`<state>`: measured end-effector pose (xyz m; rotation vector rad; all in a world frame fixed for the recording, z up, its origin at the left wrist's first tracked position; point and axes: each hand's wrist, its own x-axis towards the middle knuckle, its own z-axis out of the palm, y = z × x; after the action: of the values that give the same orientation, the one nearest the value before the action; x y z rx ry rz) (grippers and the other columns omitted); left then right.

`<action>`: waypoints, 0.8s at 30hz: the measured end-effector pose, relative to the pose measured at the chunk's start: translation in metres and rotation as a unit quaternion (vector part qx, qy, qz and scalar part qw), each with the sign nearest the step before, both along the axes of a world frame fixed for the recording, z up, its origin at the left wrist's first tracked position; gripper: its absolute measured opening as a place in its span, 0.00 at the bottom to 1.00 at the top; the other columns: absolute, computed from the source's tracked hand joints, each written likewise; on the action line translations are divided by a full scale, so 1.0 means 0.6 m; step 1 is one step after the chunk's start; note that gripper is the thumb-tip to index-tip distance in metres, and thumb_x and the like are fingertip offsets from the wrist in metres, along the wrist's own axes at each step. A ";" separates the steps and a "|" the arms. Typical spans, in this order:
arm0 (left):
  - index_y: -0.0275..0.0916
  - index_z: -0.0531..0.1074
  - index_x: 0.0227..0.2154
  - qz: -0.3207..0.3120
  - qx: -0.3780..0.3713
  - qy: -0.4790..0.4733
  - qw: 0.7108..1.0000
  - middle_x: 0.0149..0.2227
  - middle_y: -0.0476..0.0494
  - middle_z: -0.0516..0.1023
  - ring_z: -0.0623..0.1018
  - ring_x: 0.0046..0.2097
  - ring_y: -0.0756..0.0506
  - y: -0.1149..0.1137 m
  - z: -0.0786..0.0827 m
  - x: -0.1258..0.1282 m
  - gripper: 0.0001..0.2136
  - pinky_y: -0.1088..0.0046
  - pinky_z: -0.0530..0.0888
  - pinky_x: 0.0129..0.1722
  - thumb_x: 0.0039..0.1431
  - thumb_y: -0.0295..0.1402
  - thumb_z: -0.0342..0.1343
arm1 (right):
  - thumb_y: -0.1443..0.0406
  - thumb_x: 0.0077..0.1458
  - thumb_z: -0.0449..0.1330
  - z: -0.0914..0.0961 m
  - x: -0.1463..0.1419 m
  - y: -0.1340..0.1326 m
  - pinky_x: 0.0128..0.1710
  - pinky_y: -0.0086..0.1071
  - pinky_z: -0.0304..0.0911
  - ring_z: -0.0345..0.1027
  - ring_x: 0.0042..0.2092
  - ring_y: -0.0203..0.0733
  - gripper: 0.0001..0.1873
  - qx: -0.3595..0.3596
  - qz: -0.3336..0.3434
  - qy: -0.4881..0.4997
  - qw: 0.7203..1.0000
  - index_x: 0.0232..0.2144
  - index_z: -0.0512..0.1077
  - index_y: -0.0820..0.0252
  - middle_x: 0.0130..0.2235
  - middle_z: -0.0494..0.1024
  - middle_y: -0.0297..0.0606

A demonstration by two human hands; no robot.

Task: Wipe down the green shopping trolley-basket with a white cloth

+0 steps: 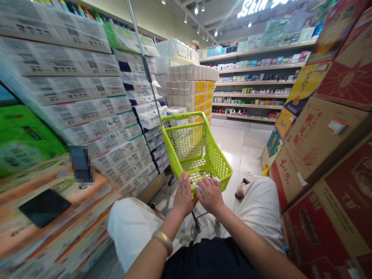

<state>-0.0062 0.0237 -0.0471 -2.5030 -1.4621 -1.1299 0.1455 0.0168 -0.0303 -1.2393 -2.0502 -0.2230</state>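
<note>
A small lime-green shopping cart stands in front of me in a store aisle, its basket empty. My left hand and my right hand sit side by side on its handle, fingers wrapped round it. A pale bangle is on my left wrist. A thin metal pole rises from the cart's left side. My knees in white trousers show below the hands.
Stacked packs of tissue paper line the left. Cardboard boxes are piled on the right. A pallet of toilet rolls stands ahead, with product shelves behind. The tiled floor runs ahead to the right.
</note>
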 end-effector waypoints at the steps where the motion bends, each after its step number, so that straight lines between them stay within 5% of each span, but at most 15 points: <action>1: 0.39 0.60 0.45 0.004 0.000 0.001 1.000 0.59 0.33 0.60 0.48 0.68 0.34 0.000 0.001 0.000 0.18 0.44 0.62 0.62 0.48 0.25 0.52 | 0.63 0.59 0.53 -0.001 0.018 0.005 0.47 0.36 0.51 0.61 0.41 0.43 0.07 0.001 -0.012 0.000 1.000 0.36 0.70 0.56 0.35 0.72 0.37; 9: 0.38 0.59 0.45 0.002 -0.012 0.007 1.000 0.59 0.33 0.60 0.48 0.68 0.33 -0.004 0.008 0.005 0.20 0.45 0.60 0.63 0.46 0.25 0.54 | 0.63 0.61 0.51 -0.009 0.136 0.035 0.49 0.37 0.52 0.61 0.43 0.45 0.09 0.019 -0.067 -0.006 0.998 0.36 0.70 0.56 0.35 0.73 0.38; 24: 0.38 0.59 0.44 -0.037 -0.035 0.006 0.999 0.61 0.33 0.58 0.48 0.68 0.35 0.004 0.017 -0.042 0.20 0.48 0.58 0.64 0.46 0.23 0.52 | 0.64 0.62 0.50 -0.004 0.099 -0.003 0.47 0.38 0.51 0.61 0.41 0.44 0.09 0.018 -0.061 0.026 0.998 0.35 0.70 0.57 0.34 0.73 0.38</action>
<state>-0.0311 0.0259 -0.0372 -2.6271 -1.4411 -1.0923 0.2050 0.0149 -0.0326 -1.3369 -1.9201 -0.2804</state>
